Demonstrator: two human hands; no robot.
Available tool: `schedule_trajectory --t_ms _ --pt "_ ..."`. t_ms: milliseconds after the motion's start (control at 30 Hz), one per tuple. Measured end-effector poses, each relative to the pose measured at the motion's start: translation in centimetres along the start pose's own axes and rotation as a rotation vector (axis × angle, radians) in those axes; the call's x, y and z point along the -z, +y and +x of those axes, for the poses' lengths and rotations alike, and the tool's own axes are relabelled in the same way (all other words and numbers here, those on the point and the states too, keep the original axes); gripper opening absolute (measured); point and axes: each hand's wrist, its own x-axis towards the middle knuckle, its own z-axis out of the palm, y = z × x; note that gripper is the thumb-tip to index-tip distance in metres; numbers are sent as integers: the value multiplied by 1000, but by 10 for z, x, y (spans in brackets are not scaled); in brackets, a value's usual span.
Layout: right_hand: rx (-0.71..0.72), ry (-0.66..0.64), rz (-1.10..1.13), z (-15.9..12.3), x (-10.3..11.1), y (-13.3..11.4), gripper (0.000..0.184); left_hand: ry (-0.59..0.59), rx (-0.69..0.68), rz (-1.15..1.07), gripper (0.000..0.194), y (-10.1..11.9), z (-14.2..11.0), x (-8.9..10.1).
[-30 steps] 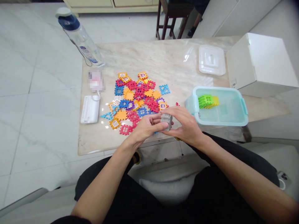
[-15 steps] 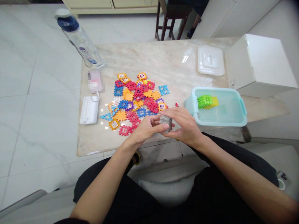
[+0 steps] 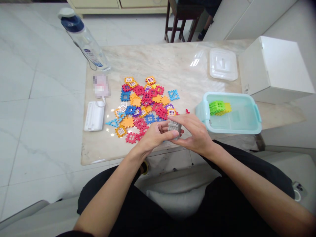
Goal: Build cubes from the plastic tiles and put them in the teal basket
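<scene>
Between my two hands is a stack of grey interlocking tiles, held over the front edge of the table. My left hand grips it from the left, thumb across the near face. My right hand closes round its top and bottom from the right, covering part of it. Just beyond my hands spreads a loose pile of red, blue, orange and purple building tiles, some with white window inserts. To the right, a light blue plastic bin holds green tiles and yellow tiles.
A clear water bottle stands at the table's back left, with a white power bank nearer. A translucent lid and a large white box sit at the back right. Behind the table are a dark stool and part of a person's leg.
Both hands stay almost in place. The grey stack has turned slightly between my fingers, and more of its layered edge shows.
</scene>
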Motion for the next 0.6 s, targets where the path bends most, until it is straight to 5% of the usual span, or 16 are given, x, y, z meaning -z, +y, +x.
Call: schedule_trajectory --t_ms 400,600 --pt "49 42 -42 1 4 -3 53 6 -43 13 63 0 -2 -5" --pt "-36 -61 -221 0 8 4 45 285 -200 338 59 2 -1 -1"
